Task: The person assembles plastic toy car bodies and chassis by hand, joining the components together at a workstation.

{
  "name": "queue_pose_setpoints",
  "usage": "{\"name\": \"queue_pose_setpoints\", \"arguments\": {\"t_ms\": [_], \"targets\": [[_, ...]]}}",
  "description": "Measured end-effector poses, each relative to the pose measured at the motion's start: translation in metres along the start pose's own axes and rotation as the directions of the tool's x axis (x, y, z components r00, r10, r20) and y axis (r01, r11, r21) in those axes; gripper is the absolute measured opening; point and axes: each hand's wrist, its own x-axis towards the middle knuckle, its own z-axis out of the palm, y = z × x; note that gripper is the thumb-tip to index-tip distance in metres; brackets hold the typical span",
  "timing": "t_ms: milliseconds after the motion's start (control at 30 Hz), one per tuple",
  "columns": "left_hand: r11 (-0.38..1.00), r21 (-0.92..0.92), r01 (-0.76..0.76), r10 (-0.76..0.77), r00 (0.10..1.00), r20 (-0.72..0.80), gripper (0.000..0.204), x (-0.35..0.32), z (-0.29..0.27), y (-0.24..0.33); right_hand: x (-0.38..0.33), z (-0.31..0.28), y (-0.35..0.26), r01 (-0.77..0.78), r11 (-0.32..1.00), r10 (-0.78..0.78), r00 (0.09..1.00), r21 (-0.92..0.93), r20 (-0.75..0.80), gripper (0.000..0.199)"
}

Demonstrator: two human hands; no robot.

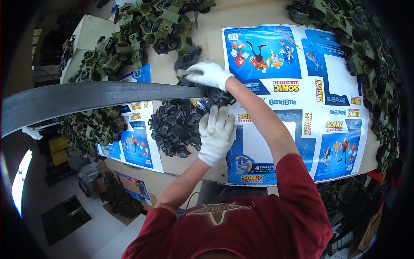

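Note:
My left hand, in a white glove, reaches up with its fingers stretched out. Its fingertips touch black plastic parts bunched below the right forearm. My right hand, also white-gloved, is farther off and points left over more of these parts. Its fingers are slightly smeared, and whether they grip anything is unclear. Right beside them, a blurred black plastic part shows at the far side. To the left of my left hand lies a heap of black plastic parts, small and blocky.
A curved grey metal bar crosses from the left edge to near my hands. Green toy vehicles pile up at the far left, with more toy vehicles along the right. Printed blue-and-white cardboard sheets cover the table.

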Motion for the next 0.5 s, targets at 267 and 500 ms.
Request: {"name": "queue_pose_setpoints", "arguments": {"t_ms": [267,500], "targets": [[0.944,0.073,0.323,-0.321,0.947,-0.032,0.045,-0.104,-0.019,-0.049,-0.061,-0.058,-0.056,-0.299,0.876,0.247,0.952,-0.377,-0.182,0.081],[0.974,0.028,0.225,-0.223,0.972,-0.079,0.064,-0.123,-0.019,-0.1,-0.124,0.062,-0.05,-0.365,0.789,0.199,0.913,-0.495,-0.355,0.075]]}}
